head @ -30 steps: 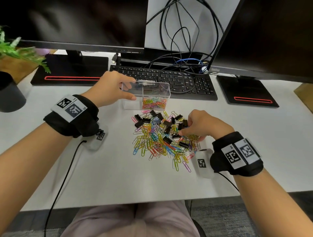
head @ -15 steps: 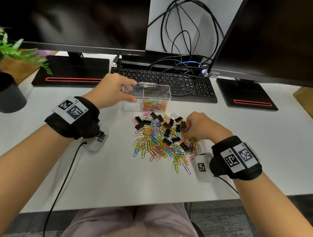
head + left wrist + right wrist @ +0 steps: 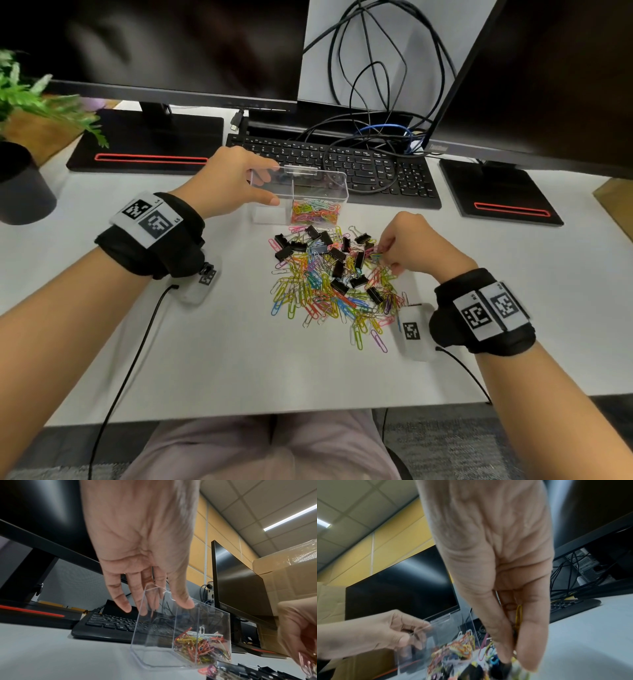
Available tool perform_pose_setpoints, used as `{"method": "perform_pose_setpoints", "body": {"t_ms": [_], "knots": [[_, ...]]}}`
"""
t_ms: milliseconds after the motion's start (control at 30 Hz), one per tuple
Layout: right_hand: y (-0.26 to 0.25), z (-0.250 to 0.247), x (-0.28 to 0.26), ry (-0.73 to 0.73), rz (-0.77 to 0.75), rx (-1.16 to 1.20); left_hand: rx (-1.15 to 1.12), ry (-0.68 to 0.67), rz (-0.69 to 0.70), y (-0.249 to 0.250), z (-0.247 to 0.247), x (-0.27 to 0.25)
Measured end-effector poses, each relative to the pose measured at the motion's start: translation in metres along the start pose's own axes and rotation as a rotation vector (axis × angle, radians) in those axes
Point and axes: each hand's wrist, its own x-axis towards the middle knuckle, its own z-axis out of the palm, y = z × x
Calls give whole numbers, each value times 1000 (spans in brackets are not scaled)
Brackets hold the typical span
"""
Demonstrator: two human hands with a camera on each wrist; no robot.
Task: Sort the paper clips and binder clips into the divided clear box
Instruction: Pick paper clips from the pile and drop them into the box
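The divided clear box point(image 3: 320, 186) stands in front of the keyboard. Its left compartment point(image 3: 150, 649) holds nothing, and coloured paper clips point(image 3: 315, 212) fill the bottom of the right one. My left hand point(image 3: 270, 186) grips the box's left end, thumb point(image 3: 185, 601) on the near wall and fingers over the rim. A mixed pile of coloured paper clips point(image 3: 308, 294) and black binder clips point(image 3: 337, 267) lies just in front of the box. At the pile's right edge my right hand point(image 3: 383, 253) pinches a few paper clips point(image 3: 519, 614) between thumb and fingers.
A black keyboard point(image 3: 342, 164) with looped cables point(image 3: 370, 102) lies right behind the box. Two monitor bases point(image 3: 147, 144) point(image 3: 496, 192) flank it. A dark pot with a plant point(image 3: 20, 185) stands at far left. Wrist-camera cables trail toward the desk's front edge point(image 3: 239, 407).
My right hand has shifted slightly up the pile's right edge and gathered paper clips into a pinch. My left hand has kept its hold on the box.
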Motion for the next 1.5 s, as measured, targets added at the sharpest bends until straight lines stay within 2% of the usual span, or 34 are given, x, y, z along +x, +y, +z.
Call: {"method": "perform_pose_setpoints", "body": {"t_ms": [233, 400, 567, 733, 1100, 1267, 1367, 1500], "knots": [[-9, -31, -1, 108, -4, 186, -6, -3, 5, -1, 0, -1], [-35, -53, 4, 246, -122, 313, 0, -5, 1, -1, 0, -1], [-71, -61, 22, 269, -257, 310, -10, -5, -11, -1, -1, 0], [-92, -50, 42, 231, -276, 138, 6, -6, -20, -2, 0, 0], [-94, -42, 44, 261, -246, 72, -8, -6, -9, -2, 0, 0], [-87, -42, 31, 382, -345, 170, -4, -8, -15, -1, 0, 1], [-91, -35, 9, 257, -441, 178, 7, -8, -15, 1, 0, 1], [-94, -7, -6, -90, -498, -120, -3, -5, -14, 2, -1, -1]]}}
